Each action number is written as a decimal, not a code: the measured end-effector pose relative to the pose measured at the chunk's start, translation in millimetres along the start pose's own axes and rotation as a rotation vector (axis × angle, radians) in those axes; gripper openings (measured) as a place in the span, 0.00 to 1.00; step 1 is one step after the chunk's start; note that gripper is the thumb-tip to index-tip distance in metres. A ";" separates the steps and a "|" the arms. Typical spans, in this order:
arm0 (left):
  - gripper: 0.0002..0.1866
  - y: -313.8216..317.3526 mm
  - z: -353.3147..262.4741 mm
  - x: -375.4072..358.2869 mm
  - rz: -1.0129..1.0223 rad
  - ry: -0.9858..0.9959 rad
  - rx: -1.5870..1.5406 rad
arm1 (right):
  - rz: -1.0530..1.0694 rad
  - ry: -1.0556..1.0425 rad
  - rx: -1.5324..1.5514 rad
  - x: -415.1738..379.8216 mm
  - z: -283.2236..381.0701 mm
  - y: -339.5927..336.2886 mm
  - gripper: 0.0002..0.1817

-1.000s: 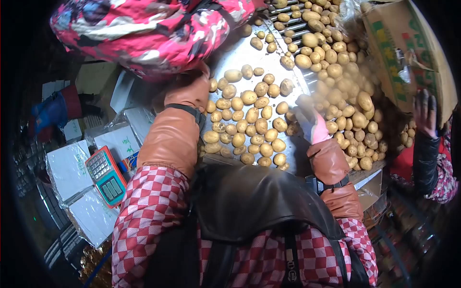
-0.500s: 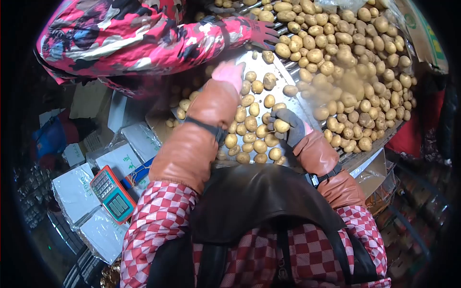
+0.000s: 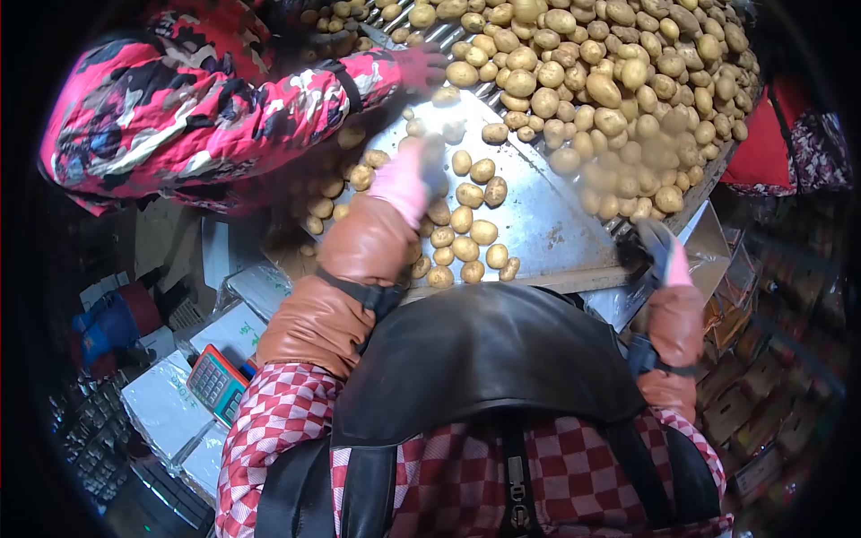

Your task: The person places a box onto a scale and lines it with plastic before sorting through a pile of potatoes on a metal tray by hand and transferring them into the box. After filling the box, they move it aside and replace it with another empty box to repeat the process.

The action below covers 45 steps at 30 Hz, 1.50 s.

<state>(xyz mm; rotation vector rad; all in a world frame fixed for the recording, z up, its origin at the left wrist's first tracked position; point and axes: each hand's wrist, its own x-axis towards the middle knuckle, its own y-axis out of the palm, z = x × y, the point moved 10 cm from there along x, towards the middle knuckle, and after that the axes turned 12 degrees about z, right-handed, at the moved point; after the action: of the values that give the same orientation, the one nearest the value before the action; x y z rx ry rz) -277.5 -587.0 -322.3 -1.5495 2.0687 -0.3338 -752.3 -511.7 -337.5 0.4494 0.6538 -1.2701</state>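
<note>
Loose potatoes [image 3: 462, 219] lie on a sloping metal tray [image 3: 543, 238] in front of me. My left hand [image 3: 414, 179], in a pink and grey glove, is over the left part of the tray beside them; its fingers are smeared by motion. Off the tray's right end, by the edge of the rack, is my right hand [image 3: 662, 249], also gloved and blurred. Whether either hand holds anything does not show. A big heap of potatoes [image 3: 619, 85] covers the slatted rack beyond the tray.
Another person's gloved hand [image 3: 420, 70] rests at the tray's far left corner. More potatoes [image 3: 323, 208] sit left of the tray. At lower left are an orange and teal keypad device [image 3: 215, 386] and plastic-wrapped white boxes [image 3: 166, 403]. A cardboard box [image 3: 704, 242] stands at right.
My right hand has left the tray and moved right, past its edge; the potato seen in it earlier is not visible there now. Fewer potatoes lie on the tray's right side. The view has shifted.
</note>
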 end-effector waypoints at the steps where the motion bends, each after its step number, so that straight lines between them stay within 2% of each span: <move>1: 0.20 22.8 -49.5 -4.7 0.152 -0.026 0.240 | 0.110 0.098 0.408 16.0 1.2 55.1 0.27; 2: 0.19 49.3 -82.0 -10.4 0.300 0.135 0.257 | 0.247 -0.042 0.498 17.0 34.8 112.4 0.29; 3: 0.20 62.6 -107.8 -16.1 0.326 0.376 0.345 | 0.353 -0.006 0.519 36.4 31.2 153.8 0.33; 5: 0.24 66.2 -94.4 -17.4 0.294 0.396 0.458 | 0.373 0.154 0.689 45.0 49.3 211.7 0.31; 7: 0.27 60.5 -51.2 -46.7 0.189 0.340 0.753 | 0.362 0.201 0.461 84.1 35.0 218.5 0.26; 8: 0.29 56.7 -25.6 -63.6 0.184 0.388 0.749 | 0.302 0.130 0.414 90.8 52.3 215.5 0.19; 9: 0.29 43.9 -13.2 -78.8 0.169 0.370 0.673 | 0.307 -0.026 0.303 94.0 76.7 212.0 0.17; 11: 0.26 18.5 18.3 -100.3 0.086 0.081 0.626 | 0.126 -0.323 -0.100 138.9 86.0 182.1 0.17; 12: 0.25 15.1 25.2 -109.8 0.039 0.031 0.626 | -0.117 -0.610 -0.691 122.0 128.3 180.8 0.18; 15: 0.21 -3.2 39.3 -112.5 -0.056 -0.028 0.608 | -0.057 -0.288 -1.273 149.4 123.7 209.4 0.24; 16: 0.20 -6.4 39.6 -108.7 -0.079 -0.020 0.573 | -0.152 -0.344 -1.450 146.4 130.1 222.5 0.24; 17: 0.20 -9.2 42.6 -99.7 -0.081 -0.031 0.570 | -0.140 -0.348 -1.454 151.2 131.6 229.8 0.24; 19: 0.17 -29.9 23.7 -82.8 -0.237 0.081 0.556 | -0.200 -0.125 -1.454 155.3 129.8 224.8 0.20; 21: 0.15 -51.7 27.7 -57.0 -0.275 -0.029 0.591 | -0.260 -0.173 -1.447 163.5 132.3 224.8 0.17; 23: 0.16 -71.4 22.6 -26.4 -0.260 -0.107 0.552 | -0.264 -0.062 -1.279 172.3 133.6 207.9 0.12; 24: 0.19 -73.5 28.7 -11.5 -0.133 -0.220 0.506 | -0.311 -0.087 -1.282 179.8 133.1 202.5 0.11; 25: 0.20 -69.3 62.2 5.7 0.049 -0.546 0.355 | -0.316 -0.089 -1.281 180.5 135.6 199.1 0.11; 27: 0.19 -73.9 85.3 26.4 -0.006 -0.562 0.317 | -0.292 -0.096 -1.278 176.0 138.3 197.7 0.12; 28: 0.19 -76.8 88.4 28.9 -0.001 -0.557 0.317 | -0.241 -0.069 -1.300 171.9 137.5 196.5 0.18; 30: 0.20 -60.2 103.1 23.8 0.116 -0.675 0.015 | -0.175 -0.055 -1.296 158.7 139.2 194.1 0.19; 31: 0.20 -58.5 104.0 24.4 0.156 -0.695 0.033 | -0.104 -0.057 -1.289 153.7 134.9 200.2 0.22; 32: 0.20 -57.5 102.7 23.3 0.186 -0.715 0.087 | -0.185 -0.167 -1.321 146.8 141.8 205.2 0.26; 35: 0.20 -64.9 102.0 26.2 0.281 -0.776 0.295 | -0.148 -0.036 -1.204 160.2 140.1 203.1 0.28; 39: 0.20 -69.8 97.0 33.5 0.347 -0.811 0.529 | -0.146 0.003 -1.185 173.2 147.6 202.7 0.22; 41: 0.21 -68.8 93.4 32.4 0.313 -0.812 0.602 | -0.332 -0.019 -1.153 190.0 143.9 192.2 0.18; 43: 0.20 -65.6 89.8 28.0 0.166 -0.799 0.627 | -0.334 -0.103 -1.098 174.1 150.0 197.5 0.17; 45: 0.19 -58.3 84.0 28.0 0.144 -0.685 0.633 | -0.226 0.059 -1.255 149.3 141.5 214.2 0.16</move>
<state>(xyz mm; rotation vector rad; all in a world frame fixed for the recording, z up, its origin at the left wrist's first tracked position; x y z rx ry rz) -189.9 -622.1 -370.7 -0.9414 1.3440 -0.3061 -493.5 -657.2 -342.5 -0.6398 1.4120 -0.8240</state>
